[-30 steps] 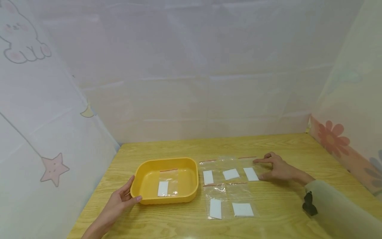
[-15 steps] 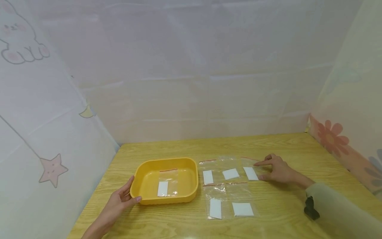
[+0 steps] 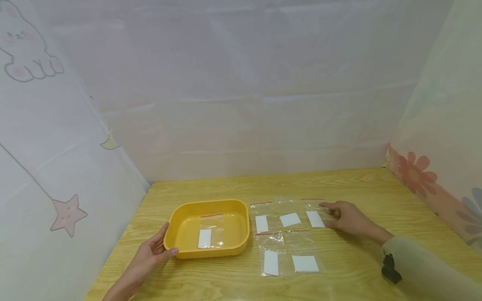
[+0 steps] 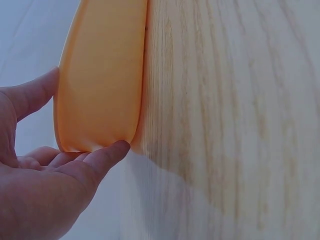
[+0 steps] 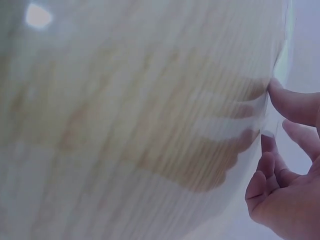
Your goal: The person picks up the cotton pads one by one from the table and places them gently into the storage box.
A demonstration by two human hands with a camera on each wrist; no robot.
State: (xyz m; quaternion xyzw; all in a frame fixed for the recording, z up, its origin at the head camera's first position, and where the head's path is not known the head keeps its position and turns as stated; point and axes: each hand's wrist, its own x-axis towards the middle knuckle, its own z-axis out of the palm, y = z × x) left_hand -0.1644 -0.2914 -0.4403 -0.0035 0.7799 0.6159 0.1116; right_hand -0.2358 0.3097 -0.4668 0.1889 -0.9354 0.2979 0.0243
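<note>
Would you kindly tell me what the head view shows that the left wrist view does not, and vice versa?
Only the head view: the right hand touching one of five clear zip bags on the wood-grain table, a sixth inside the yellow tray, and wall prints.
Only the left wrist view: a left fingertip low beside the tray's bottom edge.
Both: the left hand holding the tray, and the table.

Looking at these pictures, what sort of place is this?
Probably an indoor work corner, perhaps arranged for tabletop handling: a wood-grain table is backed by pale wall coverings, printed at the sides with a star and flower, and bears a yellow tray.
</note>
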